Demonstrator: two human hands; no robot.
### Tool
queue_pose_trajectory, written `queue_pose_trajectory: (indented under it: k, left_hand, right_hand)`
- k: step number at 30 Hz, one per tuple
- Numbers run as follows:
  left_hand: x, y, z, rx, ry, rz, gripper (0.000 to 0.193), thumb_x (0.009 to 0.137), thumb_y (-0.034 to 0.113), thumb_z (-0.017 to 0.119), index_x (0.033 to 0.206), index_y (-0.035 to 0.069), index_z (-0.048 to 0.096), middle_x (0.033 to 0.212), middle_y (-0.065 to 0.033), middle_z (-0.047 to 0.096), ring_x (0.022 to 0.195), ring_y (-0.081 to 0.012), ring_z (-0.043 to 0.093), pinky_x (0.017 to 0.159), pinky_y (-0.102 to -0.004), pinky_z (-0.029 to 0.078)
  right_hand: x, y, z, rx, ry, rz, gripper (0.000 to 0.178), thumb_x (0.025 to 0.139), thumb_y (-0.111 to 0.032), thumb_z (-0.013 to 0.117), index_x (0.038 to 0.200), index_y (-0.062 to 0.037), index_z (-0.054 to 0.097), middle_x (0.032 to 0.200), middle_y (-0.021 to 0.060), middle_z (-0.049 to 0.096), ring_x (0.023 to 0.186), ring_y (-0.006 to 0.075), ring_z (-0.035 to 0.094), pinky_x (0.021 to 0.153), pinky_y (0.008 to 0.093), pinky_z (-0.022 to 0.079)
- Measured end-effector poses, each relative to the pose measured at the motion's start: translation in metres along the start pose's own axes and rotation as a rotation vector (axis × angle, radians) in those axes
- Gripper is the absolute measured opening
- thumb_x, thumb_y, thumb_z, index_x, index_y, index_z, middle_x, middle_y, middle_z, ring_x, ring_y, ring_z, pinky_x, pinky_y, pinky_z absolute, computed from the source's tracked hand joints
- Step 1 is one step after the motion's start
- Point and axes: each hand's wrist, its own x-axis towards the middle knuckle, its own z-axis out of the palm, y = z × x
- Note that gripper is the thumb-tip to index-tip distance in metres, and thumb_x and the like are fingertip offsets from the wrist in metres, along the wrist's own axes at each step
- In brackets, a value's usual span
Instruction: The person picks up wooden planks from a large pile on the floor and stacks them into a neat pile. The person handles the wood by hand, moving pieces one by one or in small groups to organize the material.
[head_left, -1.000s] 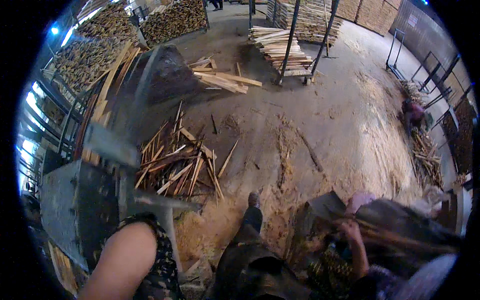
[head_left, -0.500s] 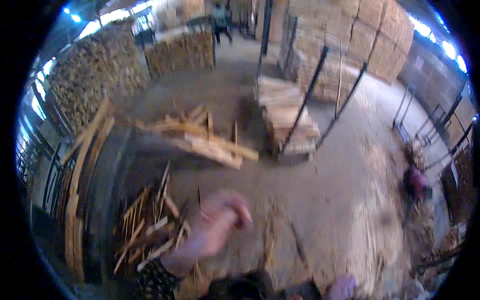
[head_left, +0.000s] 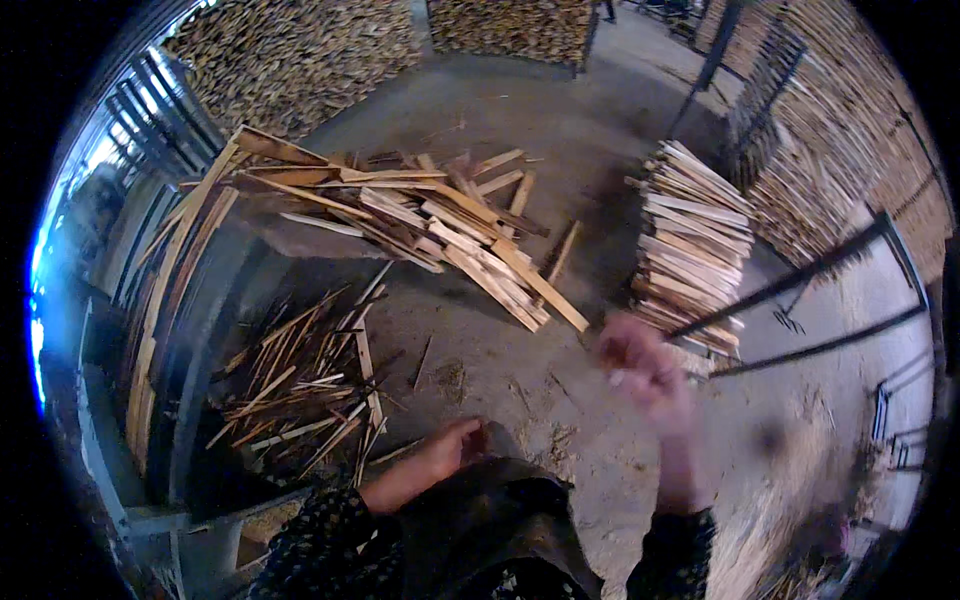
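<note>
Planks (head_left: 535, 278), wooden, long, flat

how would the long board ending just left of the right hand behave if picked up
The long board would probably stay fairly stiff, as it looks straight. It is likely light for its length, being narrow and slim. It lies in a loose heap, so pulling could shift neighbouring boards.

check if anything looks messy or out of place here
Yes: the thin wood strips at left lie crisscrossed in a loose heap on the floor, unlike the layered board stack at right.
</note>
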Motion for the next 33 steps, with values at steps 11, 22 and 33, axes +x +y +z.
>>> queue_pose_trajectory:
  k: [11, 22, 33]
  left_hand:
    - [0.146, 0.099, -0.001, -0.079, 0.390, 0.171, 0.027, 0.086, 0.028, 0.049, 0.102, 0.006, 0.055, 0.073, -0.0056, 0.057, 0.064, -0.0165, 0.053, 0.061, -0.0320, 0.045]
    - [0.347, 0.204, 0.037, -0.146, 0.485, 0.234, 0.026, 0.086, 0.026, 0.048, 0.102, 0.005, 0.055, 0.079, -0.0072, 0.057, 0.069, -0.0187, 0.054, 0.063, -0.0327, 0.045]
    - [0.467, 0.347, 0.110, -0.227, 0.537, 0.413, 0.025, 0.087, 0.024, 0.047, 0.102, 0.005, 0.054, 0.084, -0.0087, 0.057, 0.073, -0.0210, 0.054, 0.066, -0.0334, 0.046]
  right_hand:
    - [0.245, -0.010, -0.035, 0.227, -0.614, -0.237, 0.077, 0.077, -0.021, 0.058, 0.131, -0.0017, 0.008, 0.092, 0.0211, 0.054, 0.076, 0.0236, 0.056, 0.067, 0.0320, 0.046]
    - [0.314, 0.134, -0.308, -0.211, 0.138, 0.462, 0.068, 0.078, -0.021, 0.056, 0.128, -0.0020, 0.014, 0.093, 0.0191, 0.054, 0.077, 0.0232, 0.056, 0.067, 0.0321, 0.046]
    - [0.632, 0.020, -0.529, -0.411, 0.358, -0.079, 0.059, 0.079, -0.022, 0.054, 0.124, -0.0024, 0.021, 0.093, 0.0171, 0.054, 0.078, 0.0227, 0.055, 0.068, 0.0321, 0.045]
